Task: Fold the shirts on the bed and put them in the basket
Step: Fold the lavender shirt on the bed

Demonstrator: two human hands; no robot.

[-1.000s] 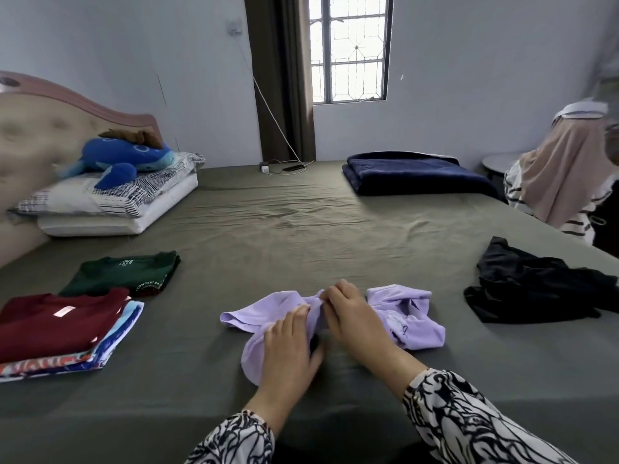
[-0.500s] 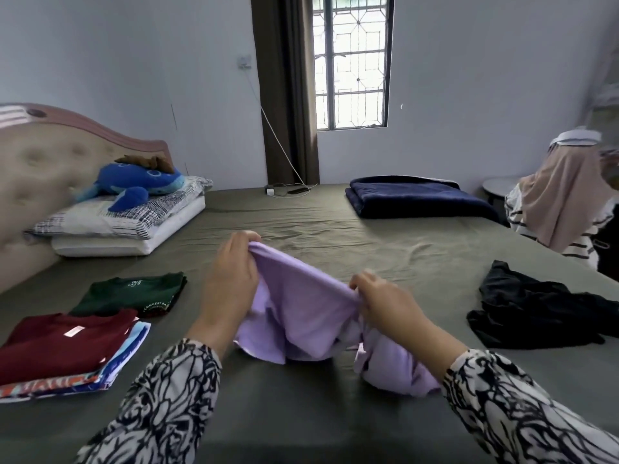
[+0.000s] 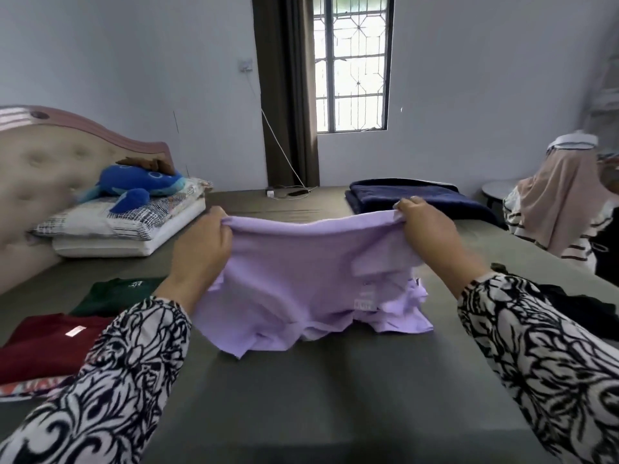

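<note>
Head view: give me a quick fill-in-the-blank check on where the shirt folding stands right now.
1. Both hands, left hand and right hand, hold up the ____ shirt by its top edge.
2. The dark green shirt lies folded just beyond the ____ shirt.
3. The blue plush toy rests on the ____.
4. The shirt's lower edge touches the ____.

Missing words: lilac; maroon; pillows; bed
</note>
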